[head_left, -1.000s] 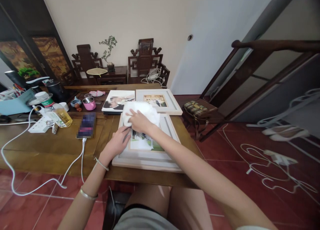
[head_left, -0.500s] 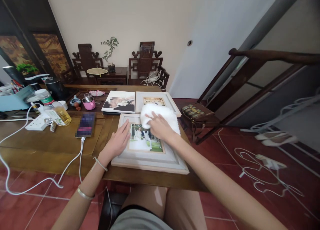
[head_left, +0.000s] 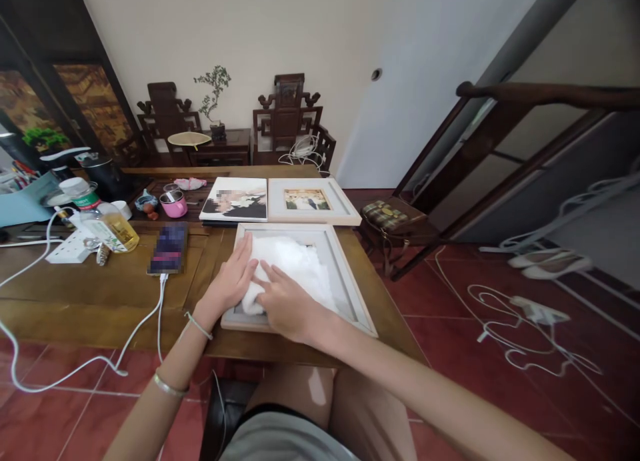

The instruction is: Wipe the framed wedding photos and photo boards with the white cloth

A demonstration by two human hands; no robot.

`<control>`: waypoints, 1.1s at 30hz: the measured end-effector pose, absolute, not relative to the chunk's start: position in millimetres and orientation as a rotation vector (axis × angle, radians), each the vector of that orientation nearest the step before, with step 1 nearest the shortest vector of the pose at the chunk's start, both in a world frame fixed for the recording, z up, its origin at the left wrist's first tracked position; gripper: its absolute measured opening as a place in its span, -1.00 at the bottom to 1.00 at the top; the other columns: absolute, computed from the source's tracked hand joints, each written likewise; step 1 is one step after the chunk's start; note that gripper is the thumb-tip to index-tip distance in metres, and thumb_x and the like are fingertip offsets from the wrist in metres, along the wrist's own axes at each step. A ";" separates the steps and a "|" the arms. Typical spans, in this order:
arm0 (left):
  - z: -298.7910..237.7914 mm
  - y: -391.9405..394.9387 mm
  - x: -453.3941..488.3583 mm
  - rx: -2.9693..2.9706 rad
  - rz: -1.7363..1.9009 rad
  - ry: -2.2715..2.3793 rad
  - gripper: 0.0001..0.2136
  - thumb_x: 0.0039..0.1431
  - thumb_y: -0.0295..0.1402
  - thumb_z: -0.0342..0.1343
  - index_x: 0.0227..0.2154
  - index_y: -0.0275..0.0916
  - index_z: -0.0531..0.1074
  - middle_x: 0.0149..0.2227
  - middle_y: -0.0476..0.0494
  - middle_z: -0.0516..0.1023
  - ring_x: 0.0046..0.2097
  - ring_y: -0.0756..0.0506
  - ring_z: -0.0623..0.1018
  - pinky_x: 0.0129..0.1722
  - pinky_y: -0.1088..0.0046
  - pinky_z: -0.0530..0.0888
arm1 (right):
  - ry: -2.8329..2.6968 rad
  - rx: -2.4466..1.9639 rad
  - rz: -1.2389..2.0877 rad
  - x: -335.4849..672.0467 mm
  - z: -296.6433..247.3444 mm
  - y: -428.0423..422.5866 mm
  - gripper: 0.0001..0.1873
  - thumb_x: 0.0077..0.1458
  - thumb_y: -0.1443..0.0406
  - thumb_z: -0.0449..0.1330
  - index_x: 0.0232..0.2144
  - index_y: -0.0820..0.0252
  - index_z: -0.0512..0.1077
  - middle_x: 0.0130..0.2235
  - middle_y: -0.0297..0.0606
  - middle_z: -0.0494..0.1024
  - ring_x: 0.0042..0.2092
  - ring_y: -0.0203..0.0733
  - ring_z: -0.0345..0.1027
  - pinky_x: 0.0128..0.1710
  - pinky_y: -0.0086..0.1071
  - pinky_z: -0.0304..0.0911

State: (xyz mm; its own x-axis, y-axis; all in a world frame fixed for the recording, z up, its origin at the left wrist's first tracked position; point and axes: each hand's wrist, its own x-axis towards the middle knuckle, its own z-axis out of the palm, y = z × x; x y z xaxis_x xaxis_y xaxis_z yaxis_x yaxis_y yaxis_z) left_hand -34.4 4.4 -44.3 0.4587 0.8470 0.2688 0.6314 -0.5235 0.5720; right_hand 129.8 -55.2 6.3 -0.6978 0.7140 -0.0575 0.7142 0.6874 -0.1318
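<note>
A: Where are the hands at this moment?

B: Both are on the large picture frame (head_left: 350,281), which lies flat on the counter (head_left: 100,294) directly before the person. The left hand (head_left: 233,281) lies open, fingers stretched, on the frame's left border and touches the white cloth (head_left: 300,264). The right hand (head_left: 285,306) is also unclenched. It presses the cloth onto the middle of the frame with flat, spread fingers. Neither hand grips anything.

A: What could go wrong, in your opinion?

B: The near side of the frame lies very close to the front edge of the counter. If the right hand drags the cloth toward the body with force, I think the frame may slide over the edge, onto the lap or the floor. The left hand only rests on it, so it may not stop it.

A: And the pane?

B: The cloth covers it, so I cannot tell if there is glass. If there is, heavy pressure in the middle could crack it.

A: Anything beside it?

B: The phone (head_left: 169,249) and its white cable (head_left: 161,307) are near the left forearm. A wide elbow movement could catch the cable and pull the phone. The second frame (head_left: 313,201) lies just beyond, and a long push away could knock it.
</note>
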 end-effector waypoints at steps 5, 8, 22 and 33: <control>-37.5 0.4 -33.5 2.351 0.666 1.296 -0.46 0.37 -0.11 -0.38 0.32 -0.24 -0.12 0.37 -0.18 -0.13 0.36 -0.19 -0.04 0.31 0.12 0.04 | 2.842 1.140 -0.407 129.8 25.1 -86.1 -0.57 -0.02 0.50 0.02 -0.12 0.35 0.53 0.24 -0.10 0.26 0.31 0.25 -0.09 0.23 0.05 -0.02; -37.1 -0.7 -32.1 2.415 0.612 1.316 -0.50 0.38 -0.15 -0.32 0.29 -0.24 0.01 0.34 -0.21 0.03 0.34 -0.17 0.07 0.29 0.14 0.11 | 2.755 1.222 -0.433 138.5 29.3 -94.7 -0.56 -0.05 0.50 0.04 -0.13 0.28 0.54 0.24 -0.13 0.26 0.32 0.21 -0.12 0.24 0.11 -0.06; -43.9 2.9 -29.9 2.554 0.747 1.220 -0.61 0.28 -0.32 -0.05 0.15 -0.23 0.27 0.24 -0.29 0.23 0.27 -0.21 0.22 0.24 0.11 0.22 | 2.753 1.572 -0.234 244.7 -3.7 -124.7 -0.55 -0.28 0.58 -0.06 -0.46 0.14 0.51 0.26 -0.32 0.20 0.34 0.10 -0.19 0.23 0.36 -0.26; -48.5 3.0 -27.4 2.556 0.624 1.338 -0.65 0.27 -0.32 -0.05 0.07 -0.30 0.34 0.22 -0.32 0.26 0.28 -0.24 0.20 0.20 0.03 0.27 | 2.827 2.024 0.261 238.9 33.8 -34.9 -0.50 -0.13 0.65 -0.04 -0.24 0.23 0.51 0.31 -0.22 0.12 0.33 0.19 -0.15 0.25 0.15 -0.07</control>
